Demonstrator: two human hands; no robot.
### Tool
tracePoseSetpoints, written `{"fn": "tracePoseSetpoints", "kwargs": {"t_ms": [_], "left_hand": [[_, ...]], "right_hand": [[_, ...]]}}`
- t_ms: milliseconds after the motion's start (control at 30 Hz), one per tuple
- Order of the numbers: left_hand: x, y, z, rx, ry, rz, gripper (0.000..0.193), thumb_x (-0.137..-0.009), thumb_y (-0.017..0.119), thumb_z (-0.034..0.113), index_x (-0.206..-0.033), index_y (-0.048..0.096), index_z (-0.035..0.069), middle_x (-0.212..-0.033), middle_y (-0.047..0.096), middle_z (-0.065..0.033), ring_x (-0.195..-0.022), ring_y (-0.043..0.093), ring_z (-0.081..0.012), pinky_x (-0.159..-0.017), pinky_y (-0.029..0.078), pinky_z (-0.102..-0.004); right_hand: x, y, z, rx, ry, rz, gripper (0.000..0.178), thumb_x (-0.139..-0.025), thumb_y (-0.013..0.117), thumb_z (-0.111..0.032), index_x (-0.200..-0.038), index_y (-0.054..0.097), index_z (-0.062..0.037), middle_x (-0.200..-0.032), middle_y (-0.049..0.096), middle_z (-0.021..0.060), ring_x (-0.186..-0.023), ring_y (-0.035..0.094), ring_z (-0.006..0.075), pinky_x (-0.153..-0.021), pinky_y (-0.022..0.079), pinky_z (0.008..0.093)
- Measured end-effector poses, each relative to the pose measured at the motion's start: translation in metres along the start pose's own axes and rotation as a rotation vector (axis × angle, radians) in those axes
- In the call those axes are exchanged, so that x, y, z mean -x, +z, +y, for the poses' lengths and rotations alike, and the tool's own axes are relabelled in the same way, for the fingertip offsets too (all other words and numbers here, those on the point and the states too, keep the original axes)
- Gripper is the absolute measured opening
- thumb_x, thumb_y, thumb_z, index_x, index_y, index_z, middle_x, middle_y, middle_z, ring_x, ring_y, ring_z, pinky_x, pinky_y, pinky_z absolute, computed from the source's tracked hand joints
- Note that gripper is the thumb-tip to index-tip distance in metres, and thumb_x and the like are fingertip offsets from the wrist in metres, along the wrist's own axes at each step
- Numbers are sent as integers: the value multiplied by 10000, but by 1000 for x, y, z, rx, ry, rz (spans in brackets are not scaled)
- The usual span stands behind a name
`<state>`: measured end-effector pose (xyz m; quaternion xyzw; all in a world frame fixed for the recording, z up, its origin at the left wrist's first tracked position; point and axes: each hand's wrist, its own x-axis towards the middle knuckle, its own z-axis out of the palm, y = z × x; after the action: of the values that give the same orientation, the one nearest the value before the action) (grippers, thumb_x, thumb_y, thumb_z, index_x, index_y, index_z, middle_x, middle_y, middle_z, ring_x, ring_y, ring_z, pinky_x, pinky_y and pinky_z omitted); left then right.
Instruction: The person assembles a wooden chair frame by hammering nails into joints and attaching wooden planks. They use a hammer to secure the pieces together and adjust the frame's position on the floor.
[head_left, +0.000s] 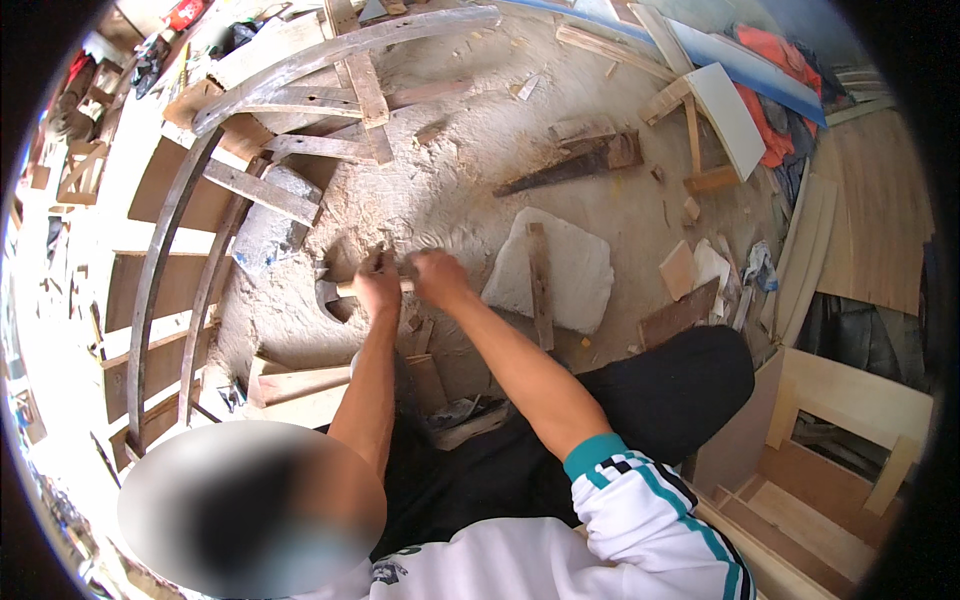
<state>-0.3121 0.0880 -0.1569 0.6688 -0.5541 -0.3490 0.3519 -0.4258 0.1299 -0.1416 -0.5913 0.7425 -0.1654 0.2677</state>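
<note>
Here, both hands grip 1 pale wooden handle (372,287) of a grey-headed hammer-like tool: left hand (378,290) fisted, right hand (437,277) clenched beside it, forearms extended over the sawdust-covered floor (470,160).

No packages, labels, signs or screens identifiable in this view. Floor area is sawdust, timber offcuts and frames only. A red item at the top-left rim is too small and blurred to tell what it is.
</note>
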Motion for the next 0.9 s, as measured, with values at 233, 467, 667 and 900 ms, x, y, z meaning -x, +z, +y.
{"fn": "tracePoseSetpoints", "kwargs": {"t_ms": [233,467,667,900], "left_hand": [[-33,-25,33,321,-102,-72,256,-836,726,176,-985,689,-29,-874,719,-106,-787,669,-147,-728,523,-286],[-21,-10,102,346,119,-283,212,-820,746,162,-940,722,-12,-861,723,-88,-758,654,-119,-710,513,-252],[-28,1,144,358,283,-405,201,-825,733,163,-949,722,5,-897,724,-116,-752,669,-152,-705,522,-276],[-17,51,192,535,399,-422,194,-863,702,178,-942,711,0,-904,717,-111,-777,660,-137,-699,521,-278]], "right_hand": [[5,48,-31,299,-171,-82,335,-821,605,-264,-1126,610,-126,-1138,611,144,-1114,555,308,-914,432,520],[14,82,-44,-377,-255,11,218,-933,504,-253,-992,578,-56,-851,540,144,-832,544,257,-756,443,428],[30,22,-67,-210,-12,-268,390,-882,575,-389,-996,575,-16,-979,613,198,-939,598,328,-779,466,446],[99,-90,1,-172,649,68,588,-749,720,-480,-1004,573,29,-1062,598,282,-1024,581,402,-828,459,492]]}}
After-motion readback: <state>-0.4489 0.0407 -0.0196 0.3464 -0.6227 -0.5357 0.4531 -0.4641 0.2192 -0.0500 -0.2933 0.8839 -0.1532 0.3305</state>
